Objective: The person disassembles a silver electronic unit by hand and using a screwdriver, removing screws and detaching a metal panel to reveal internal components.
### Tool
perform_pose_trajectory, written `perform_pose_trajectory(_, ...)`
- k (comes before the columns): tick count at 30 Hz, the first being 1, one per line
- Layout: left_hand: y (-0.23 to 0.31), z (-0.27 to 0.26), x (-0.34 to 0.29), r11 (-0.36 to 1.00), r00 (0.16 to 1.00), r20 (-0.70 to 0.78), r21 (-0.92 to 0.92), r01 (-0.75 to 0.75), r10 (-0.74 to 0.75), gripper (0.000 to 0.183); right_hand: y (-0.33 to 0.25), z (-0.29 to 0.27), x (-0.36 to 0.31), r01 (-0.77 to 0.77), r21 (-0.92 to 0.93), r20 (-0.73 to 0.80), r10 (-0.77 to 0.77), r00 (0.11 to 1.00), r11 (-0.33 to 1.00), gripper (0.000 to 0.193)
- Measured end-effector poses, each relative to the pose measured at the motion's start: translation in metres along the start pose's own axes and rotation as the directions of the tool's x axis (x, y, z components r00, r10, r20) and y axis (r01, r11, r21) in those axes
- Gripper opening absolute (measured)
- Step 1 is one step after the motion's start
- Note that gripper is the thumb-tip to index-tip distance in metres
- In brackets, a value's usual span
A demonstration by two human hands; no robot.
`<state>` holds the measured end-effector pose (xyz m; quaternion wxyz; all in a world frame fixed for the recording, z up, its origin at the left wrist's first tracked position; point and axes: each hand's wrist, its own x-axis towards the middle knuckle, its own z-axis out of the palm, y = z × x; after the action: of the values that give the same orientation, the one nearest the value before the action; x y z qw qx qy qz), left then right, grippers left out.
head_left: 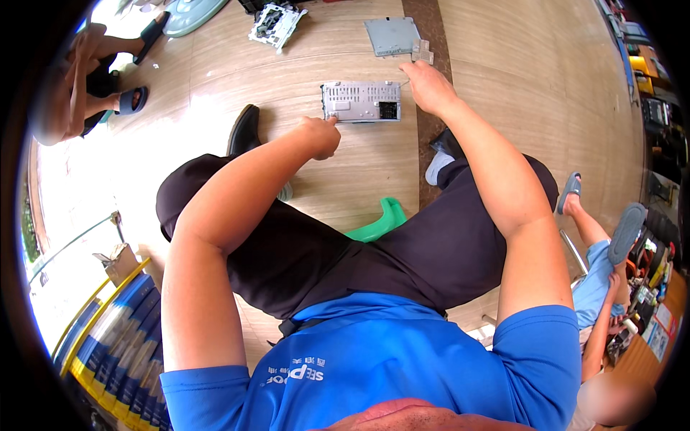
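A silver metal unit (352,108) like a car stereo, with rows of vent slots and a dark connector block at its right end, lies on the floor in front of me. My left hand (320,137) is at its near left corner, fingers curled and a fingertip on the casing. Just off its right end is my right hand (431,87), fingers pinched together. A thin line shows between that hand and the unit; I cannot make out what it is. Beyond the right hand, a small metal bracket (424,52) lies by a flat grey metal plate (394,37).
A stripped mechanism (276,27) lies at the far left of the floor. Between my legs is a green plastic piece (384,219). Other people sit at the left and lower right. A yellow rack (100,316) with blue packages stands at lower left.
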<state>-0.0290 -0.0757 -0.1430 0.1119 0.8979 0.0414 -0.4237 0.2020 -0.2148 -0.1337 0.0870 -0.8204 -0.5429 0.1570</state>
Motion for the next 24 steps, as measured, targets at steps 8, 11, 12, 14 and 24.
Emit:
perform_pose_trajectory(8,0.01,-0.037,0.028,0.998,0.991,-0.117,0.018,-0.061,0.063,0.026,-0.008,-0.003,0.004,-0.167,-0.083,0.099,0.175,0.98,0.982,0.031)
perform_pose_trajectory(11,0.02,-0.06,0.053,0.996,0.949,-0.3,0.005,-0.094,0.092,0.019,0.004,0.0,0.005,-0.24,-0.004,0.097,0.239,0.966,0.971,0.029)
perform_pose_trajectory(12,0.023,-0.069,0.058,0.995,0.92,-0.385,-0.031,-0.099,0.079,0.017,0.007,0.001,0.002,-0.246,-0.001,0.096,0.245,0.965,0.969,0.029)
perform_pose_trajectory(14,0.015,-0.075,0.077,0.996,0.888,-0.458,-0.04,-0.075,0.049,0.016,-0.007,-0.002,0.003,-0.134,-0.056,0.057,0.137,0.989,0.989,0.027)
perform_pose_trajectory(24,0.026,-0.086,0.131,0.943,0.877,-0.478,-0.308,-0.123,-0.041,0.032,-0.003,-0.004,-0.004,-0.019,0.031,0.021,0.019,1.0,0.999,0.024)
